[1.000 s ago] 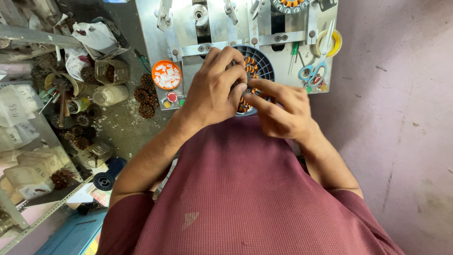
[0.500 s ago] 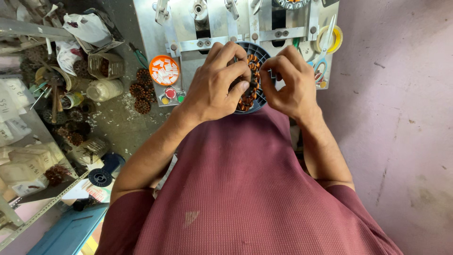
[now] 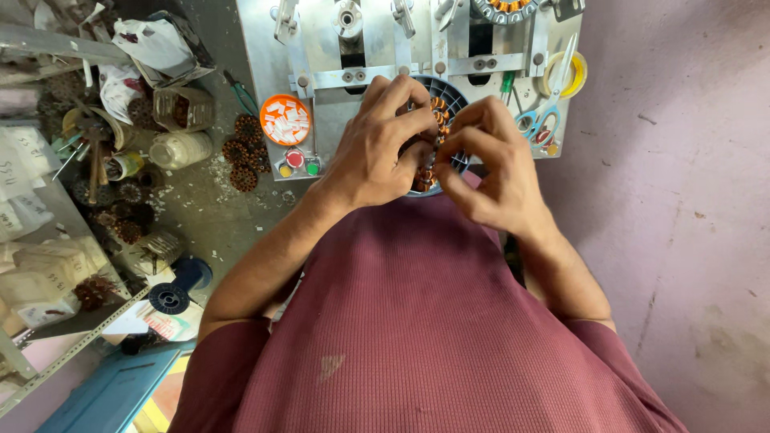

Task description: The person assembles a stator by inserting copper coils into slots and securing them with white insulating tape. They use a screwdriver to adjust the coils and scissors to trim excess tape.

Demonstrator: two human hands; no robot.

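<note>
Both hands work a round motor stator (image 3: 446, 108) at the near edge of a metal workbench (image 3: 321, 48): the left hand (image 3: 377, 148) cups its rim at nine o'clock, the right hand (image 3: 489, 160) pinches the windings at about four o'clock. The black ring carries copper-orange coils around its circle (partly hidden by fingers). It looks stiff and fairly heavy, its fine wire fragile, so the rim seems the safest hold.

My left hand (image 3: 377, 144) curled, fingers bent downward, my right hand (image 3: 489, 164) just beside it, fingertips pinched, both forearms angled inward.
</note>
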